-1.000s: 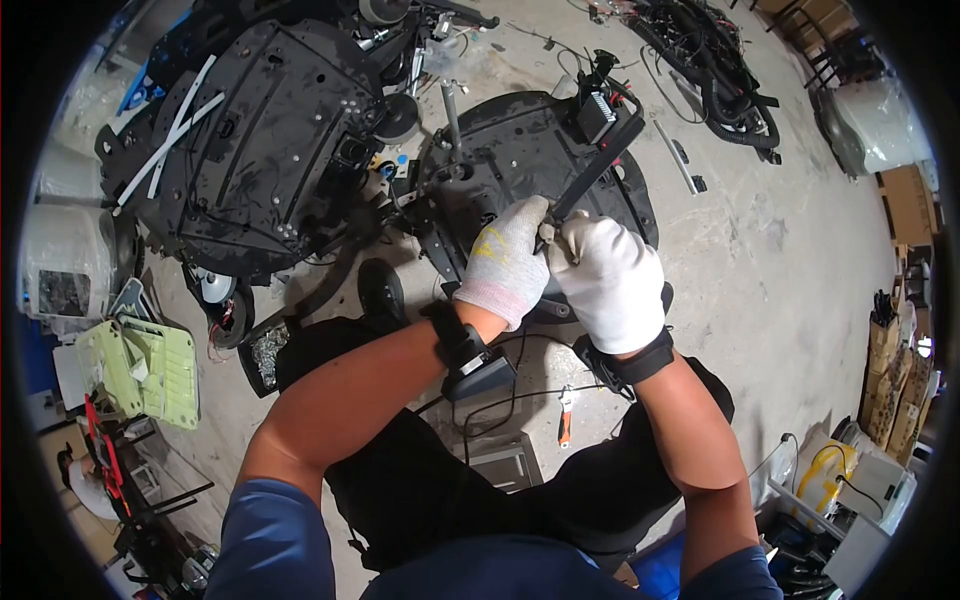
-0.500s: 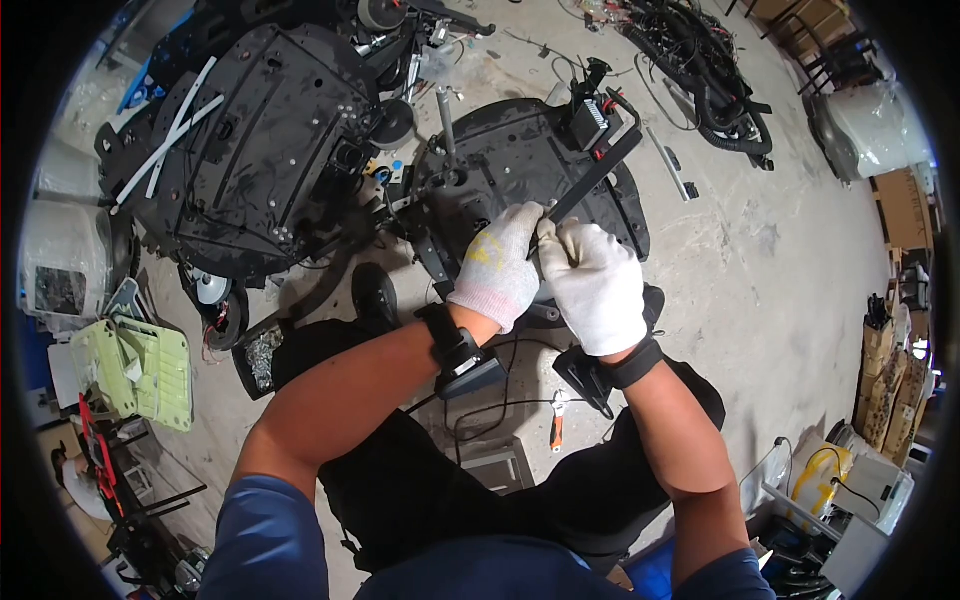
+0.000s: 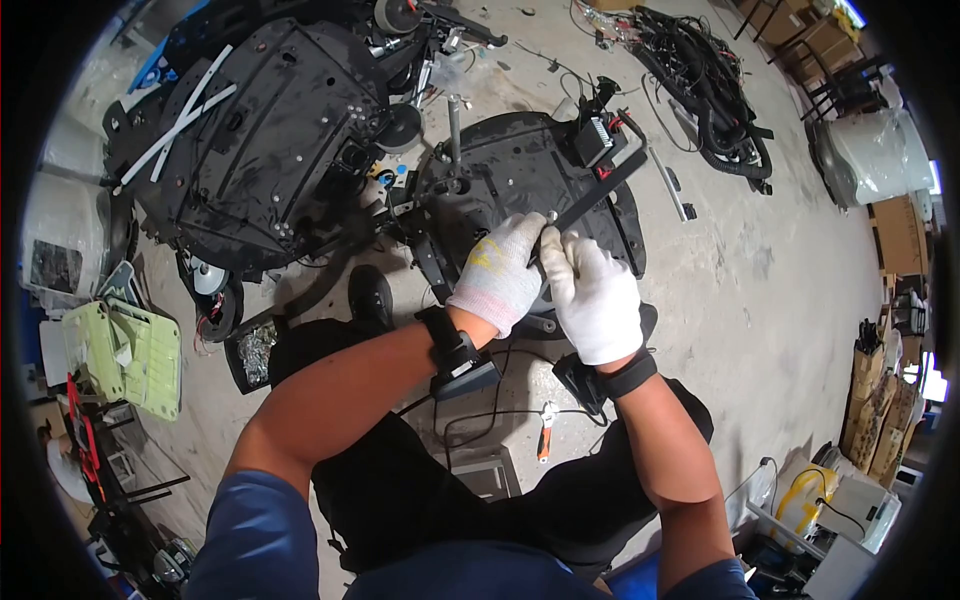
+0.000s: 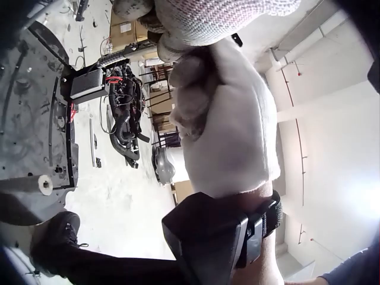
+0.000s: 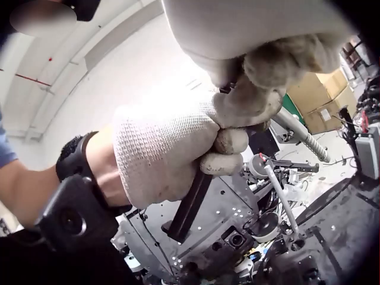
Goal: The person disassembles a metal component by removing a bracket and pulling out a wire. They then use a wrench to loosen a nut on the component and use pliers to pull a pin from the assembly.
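Over the black base plate (image 3: 500, 190): both gloved hands are meeting close together, the person seemingly staying low so that the work is lying within reach.
Left glove: the left hand (image 3: 495, 272) is wrapping its fingers round a dark shaft (image 5: 190, 208), whose end is poking out below the fist; I'm guessing the firm hold is steadying it.
Right glove: just beside the left, the right hand (image 3: 597, 305) is curling tightly on a dark piece (image 5: 228, 88) that is showing only its tip; whether it is belonging to the same shaft, I'm not able to tell.
Long bar: beyond the grip, a long dark bar (image 3: 600, 195) is slanting away over the plate, its near end disappearing at the hands.
Orange-handled wrench (image 3: 545, 432): nearer the body than the grip, it is lying on the floor, likely for handy reach.
Hardware tray (image 3: 232, 362): left of the grip, it is holding small metal bits, probably against scattering.
White strips (image 3: 180, 127): farther left, they are crossing on another black panel (image 3: 260, 150).
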`<state>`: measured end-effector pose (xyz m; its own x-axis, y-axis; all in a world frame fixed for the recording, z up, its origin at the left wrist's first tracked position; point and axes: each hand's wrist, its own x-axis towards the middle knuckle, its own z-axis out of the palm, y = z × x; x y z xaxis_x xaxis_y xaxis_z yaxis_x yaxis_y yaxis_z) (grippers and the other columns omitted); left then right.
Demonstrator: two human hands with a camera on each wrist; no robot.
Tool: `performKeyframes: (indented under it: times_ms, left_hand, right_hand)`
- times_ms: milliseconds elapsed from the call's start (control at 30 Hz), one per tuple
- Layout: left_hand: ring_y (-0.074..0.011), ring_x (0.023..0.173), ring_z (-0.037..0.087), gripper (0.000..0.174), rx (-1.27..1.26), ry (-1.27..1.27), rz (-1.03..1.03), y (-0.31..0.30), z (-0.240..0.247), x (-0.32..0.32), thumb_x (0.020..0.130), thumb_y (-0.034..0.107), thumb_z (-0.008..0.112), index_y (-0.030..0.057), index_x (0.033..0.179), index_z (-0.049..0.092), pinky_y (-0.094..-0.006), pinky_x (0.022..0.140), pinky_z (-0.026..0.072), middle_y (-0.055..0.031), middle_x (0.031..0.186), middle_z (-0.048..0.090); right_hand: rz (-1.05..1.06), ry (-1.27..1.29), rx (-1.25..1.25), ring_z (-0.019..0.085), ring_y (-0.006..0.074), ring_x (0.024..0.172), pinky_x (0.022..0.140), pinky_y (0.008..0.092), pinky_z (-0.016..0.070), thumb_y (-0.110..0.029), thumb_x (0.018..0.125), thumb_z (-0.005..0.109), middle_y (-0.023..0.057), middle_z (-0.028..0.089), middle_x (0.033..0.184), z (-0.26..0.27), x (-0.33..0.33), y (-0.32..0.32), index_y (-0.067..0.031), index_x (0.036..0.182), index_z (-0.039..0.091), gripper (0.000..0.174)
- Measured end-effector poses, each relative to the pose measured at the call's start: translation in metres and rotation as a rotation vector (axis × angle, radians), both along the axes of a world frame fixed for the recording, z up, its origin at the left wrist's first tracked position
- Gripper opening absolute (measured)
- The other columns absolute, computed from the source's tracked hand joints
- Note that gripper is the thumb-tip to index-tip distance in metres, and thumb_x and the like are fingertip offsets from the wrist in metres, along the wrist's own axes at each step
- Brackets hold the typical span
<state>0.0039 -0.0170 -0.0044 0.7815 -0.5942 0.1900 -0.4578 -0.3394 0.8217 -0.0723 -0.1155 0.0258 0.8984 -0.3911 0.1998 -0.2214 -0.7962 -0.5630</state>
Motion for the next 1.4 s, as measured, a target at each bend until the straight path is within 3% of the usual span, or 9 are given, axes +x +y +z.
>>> performKeyframes:
  times_ms: [233,333,533,733,833,933,1000,1233,1400]
  left_hand:
    - [-0.0378,0.081,0.054,0.022,-0.042,-0.04,-0.02,0.002,0.0,-0.003,0.073,0.003,0.054,0.0007,0.095,0.052,-0.041,0.069,0.0449,-0.0179,0.087,0.054]
    - [-0.0372,0.081,0.054,0.022,-0.044,-0.015,-0.028,0.001,0.0,0.0,0.073,0.003,0.054,0.0006,0.095,0.052,-0.0398,0.07,0.0449,-0.0175,0.085,0.054]
    - [-0.0388,0.089,0.055,0.023,-0.045,0.017,-0.036,0.001,0.0,0.0,0.075,0.004,0.054,-0.0013,0.098,0.051,-0.0401,0.074,0.0448,-0.0198,0.094,0.057]
    - [-0.0388,0.085,0.053,0.02,-0.037,-0.005,-0.03,0.002,0.003,-0.001,0.074,0.0,0.05,0.0008,0.094,0.051,-0.0426,0.073,0.0441,-0.0192,0.088,0.055]
    - [-0.0386,0.087,0.053,0.02,-0.021,0.015,-0.034,0.001,0.005,0.0,0.074,0.0,0.051,0.0008,0.094,0.051,-0.0421,0.073,0.0444,-0.0192,0.09,0.055]
    - [-0.0387,0.087,0.053,0.02,-0.053,-0.059,0.003,0.001,0.001,0.0,0.074,0.001,0.051,0.001,0.094,0.051,-0.0421,0.073,0.0444,-0.0194,0.089,0.054]
    - [-0.0384,0.09,0.055,0.028,-0.007,0.0,-0.009,0.002,0.003,0.0,0.074,0.001,0.054,-0.0016,0.102,0.052,-0.0402,0.077,0.0448,-0.0202,0.095,0.056]
    - [-0.0395,0.086,0.053,0.021,-0.021,-0.011,-0.012,0.0,-0.001,-0.001,0.073,0.001,0.051,0.0006,0.095,0.051,-0.0428,0.073,0.0441,-0.0197,0.09,0.054]
    - [-0.0395,0.086,0.053,0.022,-0.01,-0.034,-0.018,-0.002,0.0,0.002,0.072,-0.001,0.051,0.001,0.094,0.051,-0.0425,0.074,0.044,-0.02,0.089,0.054]
  right_hand:
    - [-0.007,0.028,0.119,0.057,0.0336,0.057,0.05,0.0407,0.046,-0.027,0.083,0.061,0.0126,0.057,0.063,0.003,0.0,0.0,-0.0069,0.069,0.052,0.026]
    - [0.011,-0.155,-0.184,0.058,0.033,0.057,0.05,0.0397,0.0464,-0.028,0.082,0.061,0.0125,0.058,0.062,0.002,0.001,0.001,-0.0073,0.069,0.053,0.026]
    - [-0.03,0.074,0.053,0.059,0.0328,0.057,0.05,0.04,0.0465,-0.027,0.082,0.061,0.0128,0.057,0.06,0.004,0.0,-0.002,-0.0077,0.068,0.053,0.025]
    - [-0.004,-0.025,-0.004,0.057,0.0335,0.056,0.048,0.0408,0.0451,-0.028,0.081,0.062,0.0128,0.056,0.059,0.005,0.0,0.0,-0.0071,0.065,0.052,0.028]
    - [0.081,-0.153,-0.234,0.057,0.0333,0.055,0.048,0.0408,0.0447,-0.026,0.081,0.063,0.0126,0.056,0.059,0.004,-0.001,-0.002,-0.0069,0.065,0.052,0.027]
    - [0.025,-0.191,-0.196,0.057,0.0298,0.053,0.051,0.0365,0.0451,-0.02,0.081,0.064,0.012,0.055,0.054,0.002,0.0,-0.002,-0.0048,0.068,0.053,0.022]
    - [-0.017,-0.033,0.02,0.057,0.0318,0.054,0.047,0.0394,0.0447,-0.027,0.081,0.063,0.0124,0.056,0.06,0.008,0.0,-0.003,-0.0065,0.064,0.051,0.029]
    - [-0.033,-0.062,0.046,0.057,0.0323,0.054,0.048,0.0406,0.0447,-0.028,0.082,0.062,0.0135,0.057,0.061,-0.001,0.002,0.0,-0.0053,0.064,0.051,0.032]
    - [0.037,-0.26,-0.222,0.057,0.0327,0.054,0.048,0.0405,0.044,-0.032,0.081,0.063,0.0141,0.055,0.057,-0.009,0.003,-0.005,-0.0052,0.062,0.05,0.035]
